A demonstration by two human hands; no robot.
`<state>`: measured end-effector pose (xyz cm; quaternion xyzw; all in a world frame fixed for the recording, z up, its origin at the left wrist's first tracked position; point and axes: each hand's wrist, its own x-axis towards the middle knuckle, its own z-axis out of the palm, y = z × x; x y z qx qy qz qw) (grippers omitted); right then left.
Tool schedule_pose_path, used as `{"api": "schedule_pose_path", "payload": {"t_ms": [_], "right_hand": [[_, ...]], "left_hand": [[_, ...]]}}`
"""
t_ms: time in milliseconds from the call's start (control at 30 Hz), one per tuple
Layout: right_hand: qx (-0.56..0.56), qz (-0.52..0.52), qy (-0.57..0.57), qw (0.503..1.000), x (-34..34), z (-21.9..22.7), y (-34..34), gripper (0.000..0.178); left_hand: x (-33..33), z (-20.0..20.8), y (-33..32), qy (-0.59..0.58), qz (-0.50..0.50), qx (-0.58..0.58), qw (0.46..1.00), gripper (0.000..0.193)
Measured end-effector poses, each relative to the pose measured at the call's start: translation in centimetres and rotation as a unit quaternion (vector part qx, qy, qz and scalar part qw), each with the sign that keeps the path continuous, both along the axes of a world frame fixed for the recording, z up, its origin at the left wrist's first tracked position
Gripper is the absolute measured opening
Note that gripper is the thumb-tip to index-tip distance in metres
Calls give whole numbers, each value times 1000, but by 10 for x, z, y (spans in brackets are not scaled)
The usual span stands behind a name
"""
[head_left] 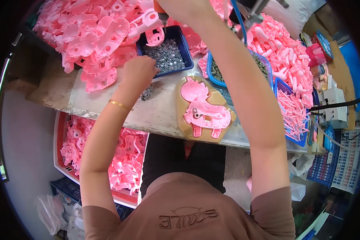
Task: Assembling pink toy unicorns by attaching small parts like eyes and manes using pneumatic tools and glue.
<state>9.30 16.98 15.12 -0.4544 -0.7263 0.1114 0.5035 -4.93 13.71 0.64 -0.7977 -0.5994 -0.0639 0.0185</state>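
From where I watch, the far left shows a red crate [60, 140] below the bench edge, full of pink plastic shells, and above it a heap of the same pink shells [88, 36] piled on the bench top. My left hand [138, 72] sits at the near rim of the dark blue tray [186, 48], fingers curled down over the small metal screws [166, 56] — pinching at them, I judge, though I cannot tell whether any are actually between the fingertips. The wrist with its thin gold bangle [119, 105] is bent, the forearm rising steeply from the lower edge. Those screws look tiny, hard and slippery; I would take them a few at a time from above with fingertips, since they scatter easily — a few already lie loose by the hand. Moving right, the pink animal-shaped shell [204, 108] lies flat in a tan jig [228, 116] near the front edge of the bench, just right of my left wrist. It looks light and stiff, thin-walled plastic that could crack if squeezed; best held by its outer edge. Further right my right arm reaches up and away across the bench, the right hand [176, 6] at the top edge of the view near a hanging tool [248, 12]; it is cut off, so I cannot tell its grip. Beyond lie a blue tub [268, 66] of dark parts and more pink pieces [284, 52].
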Motion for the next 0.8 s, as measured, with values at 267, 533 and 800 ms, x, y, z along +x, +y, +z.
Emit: {"api": "schedule_pose_path", "payload": {"t_ms": [267,533,800], "right_hand": [[-162,183,84,966,24,0,0,36],[-276,257,140,916,47,-8,-27,29],[-211,273,279,896,62,-39,-85,26]], "left_hand": [[-4,-11,22,36,-77,33,996,13],[-1,-4,-1,-25,-92,63,993,10],[49,10,-68,-243,-291,90,921,18]]}}
